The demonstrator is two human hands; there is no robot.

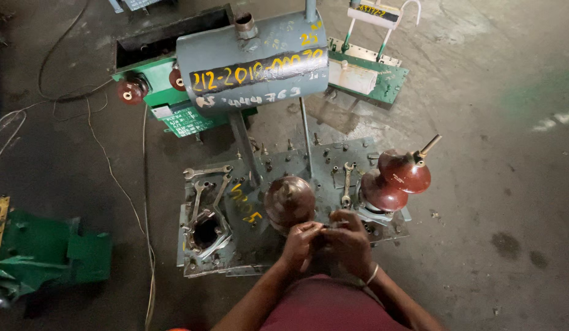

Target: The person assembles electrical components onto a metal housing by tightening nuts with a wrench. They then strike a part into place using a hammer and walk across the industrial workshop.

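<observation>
A small metal part (326,228), too small to be identified, is pinched between the fingertips of both hands just above the grey cover plate (333,160), in front of the middle brown bushing (289,201). The left hand (301,243) is clenched on the part from one side and the right hand (348,242) from the other, so that the two hands are touching.

On the plate, the middle bushing is seen seated upright, while the bushing at the right (396,179) is tilted over, apparently not bolted down. At the left an opening (206,232) is left bare, with no bushing in it. Several spanners (206,172) are laid loose on the plate, and one more (347,182) lies between the bushings. By this, the work is judged partly done.

Behind the plate a grey cylindrical tank (252,58) is carried on posts, and green housings (45,254) stand on the concrete floor (499,184).
</observation>
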